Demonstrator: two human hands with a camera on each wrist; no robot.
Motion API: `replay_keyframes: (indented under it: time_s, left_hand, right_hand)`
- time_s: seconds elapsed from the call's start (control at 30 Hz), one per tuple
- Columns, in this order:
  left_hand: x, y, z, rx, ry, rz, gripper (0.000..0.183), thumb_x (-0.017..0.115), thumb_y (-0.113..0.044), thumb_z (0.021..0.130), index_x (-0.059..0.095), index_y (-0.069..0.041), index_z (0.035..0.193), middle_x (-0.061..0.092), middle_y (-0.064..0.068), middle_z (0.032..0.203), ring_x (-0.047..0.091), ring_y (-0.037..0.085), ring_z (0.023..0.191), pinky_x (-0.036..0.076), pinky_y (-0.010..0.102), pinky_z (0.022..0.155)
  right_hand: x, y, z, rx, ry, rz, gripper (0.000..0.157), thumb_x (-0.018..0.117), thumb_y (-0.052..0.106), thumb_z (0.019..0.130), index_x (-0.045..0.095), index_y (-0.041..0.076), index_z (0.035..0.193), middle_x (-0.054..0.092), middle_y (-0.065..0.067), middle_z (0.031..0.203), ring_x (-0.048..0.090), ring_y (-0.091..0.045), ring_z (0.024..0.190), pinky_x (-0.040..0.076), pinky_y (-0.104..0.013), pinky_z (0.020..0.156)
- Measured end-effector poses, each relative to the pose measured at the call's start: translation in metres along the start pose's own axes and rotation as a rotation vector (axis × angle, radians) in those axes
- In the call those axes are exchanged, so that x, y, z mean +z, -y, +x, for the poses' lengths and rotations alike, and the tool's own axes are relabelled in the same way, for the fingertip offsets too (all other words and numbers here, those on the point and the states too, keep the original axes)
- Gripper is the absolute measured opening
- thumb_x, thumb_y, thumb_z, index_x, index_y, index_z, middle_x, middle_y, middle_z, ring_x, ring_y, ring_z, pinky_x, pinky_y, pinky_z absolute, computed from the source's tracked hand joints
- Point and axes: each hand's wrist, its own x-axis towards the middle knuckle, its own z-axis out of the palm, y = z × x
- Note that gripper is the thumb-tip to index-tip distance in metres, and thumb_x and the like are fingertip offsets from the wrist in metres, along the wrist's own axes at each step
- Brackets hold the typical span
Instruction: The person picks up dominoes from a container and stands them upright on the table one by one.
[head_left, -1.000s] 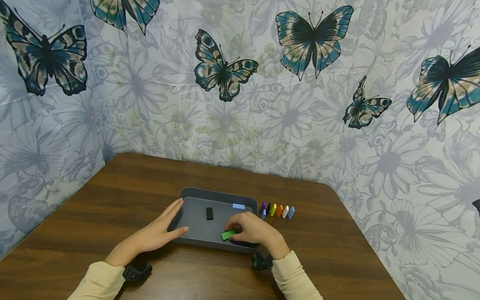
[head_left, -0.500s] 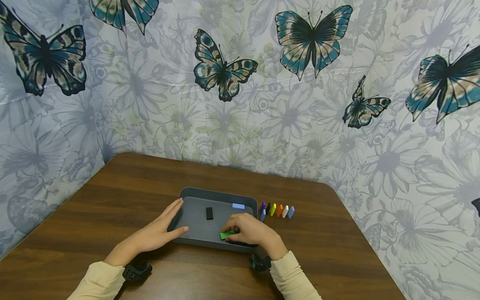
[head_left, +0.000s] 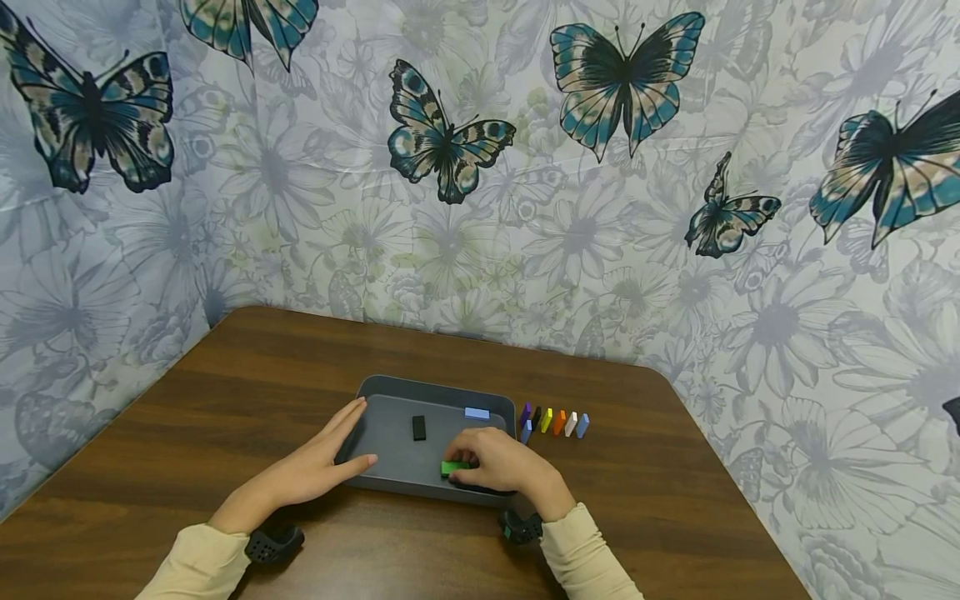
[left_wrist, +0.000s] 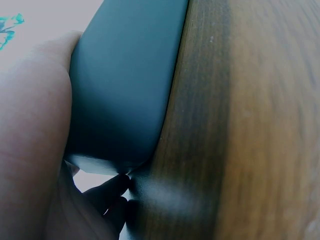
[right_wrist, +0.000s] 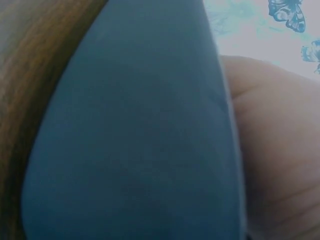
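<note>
A green domino (head_left: 454,469) is pinched between the thumb and fingers of my right hand (head_left: 495,458), low inside the front right of a grey tray (head_left: 435,386). My left hand (head_left: 322,457) rests against the tray's left end with its fingers straight; the left wrist view shows the thumb over the rim and the tray's outer wall (left_wrist: 125,85). Flat on the tray floor lie a black domino (head_left: 418,427) near the middle and a light blue domino (head_left: 477,413) by the back wall. In the right wrist view the tray's side wall (right_wrist: 135,125) hides my right fingertips.
Right of the tray, several dominoes stand upright in a row: purple (head_left: 526,412), black (head_left: 536,417), yellow (head_left: 547,419), orange (head_left: 559,422), white (head_left: 572,423) and light blue (head_left: 582,425). A blue one (head_left: 527,429) stands just in front. The brown table (head_left: 675,500) meets a butterfly-patterned wall.
My right hand has moved slightly left, and the green domino has turned from a slant to nearly level with the tray's front edge. My left hand has stayed in place.
</note>
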Motion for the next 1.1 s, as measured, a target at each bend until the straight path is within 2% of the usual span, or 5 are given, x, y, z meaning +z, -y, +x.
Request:
replay_keyframes:
  time_s: [0.17,0.4,0.6,1.1]
  left_hand:
    - [-0.001,-0.001,0.0,-0.002,0.006,-0.004,0.097,0.058,-0.057,0.101,0.006,-0.007,0.167,-0.001,0.016,0.174,0.008,0.045,0.157,0.025,0.072,0.115]
    - [-0.002,-0.003,-0.002,0.007,0.008,0.004,0.097,0.058,-0.056,0.102,0.007,-0.005,0.166,0.0,0.019,0.173,0.009,0.049,0.156,0.026,0.073,0.114]
    - [-0.001,-0.002,-0.001,0.004,0.004,0.001,0.098,0.059,-0.057,0.101,0.007,-0.006,0.167,0.0,0.018,0.173,0.009,0.047,0.156,0.026,0.072,0.114]
    - [-0.001,-0.001,-0.001,-0.001,0.004,-0.009,0.097,0.059,-0.055,0.102,0.006,-0.007,0.167,-0.001,0.016,0.173,0.009,0.046,0.157,0.025,0.073,0.114]
  right_hand:
    - [-0.001,0.0,0.0,0.01,-0.004,0.003,0.017,0.075,0.023,0.097,0.075,0.018,0.113,0.072,0.008,0.106,0.062,0.0,0.089,0.052,-0.017,0.08]
    - [-0.003,-0.001,-0.001,-0.015,-0.015,0.008,0.02,0.073,0.02,0.098,0.075,0.016,0.118,0.073,0.007,0.109,0.062,0.0,0.089,0.052,-0.017,0.081]
    - [-0.006,-0.003,-0.002,-0.034,-0.024,0.005,0.022,0.072,0.021,0.099,0.075,0.015,0.12,0.073,0.007,0.11,0.063,-0.002,0.089,0.052,-0.016,0.079]
    - [-0.018,-0.002,-0.008,0.039,-0.047,0.096,0.019,0.073,0.016,0.096,0.071,0.016,0.115,0.073,0.007,0.106,0.067,0.001,0.089,0.056,-0.021,0.082]
